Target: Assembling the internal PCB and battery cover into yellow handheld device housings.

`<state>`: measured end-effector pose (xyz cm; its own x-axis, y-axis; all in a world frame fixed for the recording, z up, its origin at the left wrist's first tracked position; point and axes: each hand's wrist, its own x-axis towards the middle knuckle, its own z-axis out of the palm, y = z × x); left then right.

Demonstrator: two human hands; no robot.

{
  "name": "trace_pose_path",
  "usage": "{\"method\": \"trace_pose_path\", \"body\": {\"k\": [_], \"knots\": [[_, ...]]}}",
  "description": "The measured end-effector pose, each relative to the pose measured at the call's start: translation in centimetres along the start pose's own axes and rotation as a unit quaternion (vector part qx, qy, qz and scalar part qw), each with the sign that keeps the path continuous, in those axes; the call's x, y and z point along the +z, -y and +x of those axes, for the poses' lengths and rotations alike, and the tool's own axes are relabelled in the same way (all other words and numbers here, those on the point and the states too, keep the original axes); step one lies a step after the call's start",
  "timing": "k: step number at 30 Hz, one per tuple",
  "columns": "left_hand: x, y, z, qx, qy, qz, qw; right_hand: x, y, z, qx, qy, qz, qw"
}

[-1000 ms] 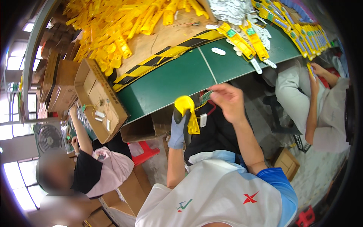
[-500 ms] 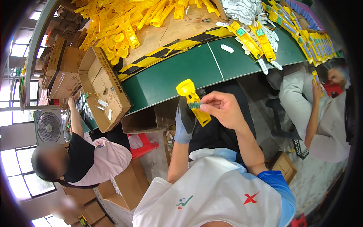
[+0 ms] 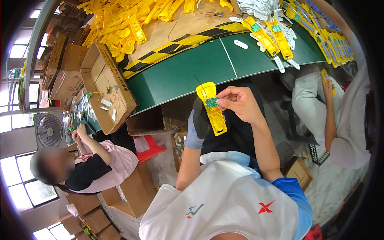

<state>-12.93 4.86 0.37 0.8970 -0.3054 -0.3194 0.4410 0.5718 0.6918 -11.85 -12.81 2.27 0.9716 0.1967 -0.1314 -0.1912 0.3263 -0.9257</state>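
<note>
In front of my body, my left hand, in a grey and black glove, grips a yellow torch-shaped plastic housing along its left side. The housing is held up with its wide end away from me and its hollow side showing. My bare right hand pinches a small green circuit board between thumb and fingertips, over the upper middle of the housing. A thin dark wire sticks up by the wide end. Whether the board is seated in the housing, I cannot tell.
Ahead runs a green worktable with a striped yellow-black edging. Beyond it lie heaped yellow housings. White covers and several fitted housings lie at right. A cardboard box stands left. Co-workers sit on both sides.
The housing has turned more upright and shifted slightly right, its hollow side now more visible. The board lies flatter against it. The left co-worker's hands have come together; the right co-worker's arm reaches over the table.
</note>
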Motion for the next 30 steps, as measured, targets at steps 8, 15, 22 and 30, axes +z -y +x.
{"method": "trace_pose_path", "body": {"k": [8, 15, 22, 30], "knots": [[-0.2, 0.6, 0.3, 0.035, -0.024, -0.002, 0.999, 0.0, -0.1, 0.3, 0.022, 0.0, -0.041, 0.999], [0.0, 0.4, -0.3, 0.026, -0.009, 0.003, 1.0, -0.3, -1.1, 0.5, 0.002, -0.02, -0.026, 0.999], [1.1, -0.6, -1.0, 0.096, -0.024, 0.226, 0.969, 0.8, -1.1, 0.4, -0.053, -0.063, -0.041, 0.996], [0.9, -1.0, -1.3, 0.112, -0.06, 0.204, 0.971, 1.7, -2.7, 1.3, -0.034, -0.038, 0.001, 0.999]]}}
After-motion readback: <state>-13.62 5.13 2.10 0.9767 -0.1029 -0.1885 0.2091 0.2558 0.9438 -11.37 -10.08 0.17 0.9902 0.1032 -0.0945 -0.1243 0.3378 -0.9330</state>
